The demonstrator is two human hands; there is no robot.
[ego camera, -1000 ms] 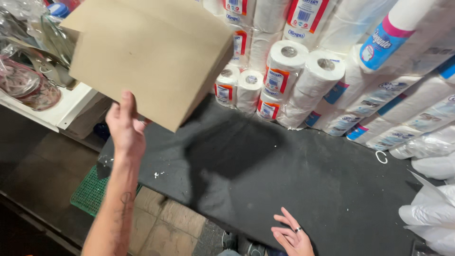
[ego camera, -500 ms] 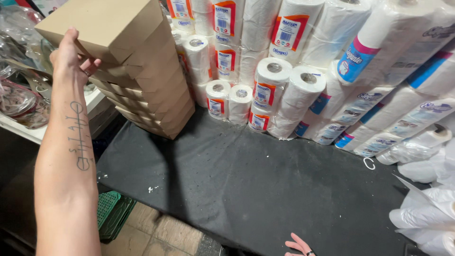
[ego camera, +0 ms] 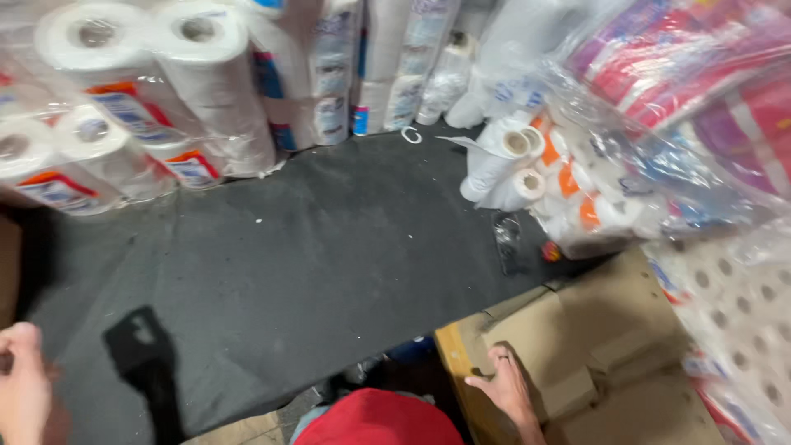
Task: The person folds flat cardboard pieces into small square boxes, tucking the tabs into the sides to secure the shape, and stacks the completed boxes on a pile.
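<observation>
Against the view half a second ago, the camera has swung right: the stack of brown cardboard boxes that the left hand was steadying is out of sight, and the wrapped paper rolls (ego camera: 124, 107) that stood mid-frame now sit at upper left.

The left hand (ego camera: 23, 394) has dropped to the bottom left corner, blurred and cut by the edge; whether its fingers are curled or spread cannot be told, and nothing is seen in it.

The right hand (ego camera: 504, 385), then barely showing at the bottom edge, now rests flat with fingers spread on flattened brown cardboard (ego camera: 593, 346) at lower right, gripping nothing.

Edges and room: the black mat (ego camera: 305, 247) lies open across the middle. It is bounded at the back and left by the wrapped rolls, and on the right by a clear bag of small rolls with orange markings (ego camera: 560, 177), which overhangs its right border. The cardboard butts against the mat's near right edge. A small white ring (ego camera: 411, 134) lies at the back of the mat. A red cap (ego camera: 379, 419) fills the bottom centre.
</observation>
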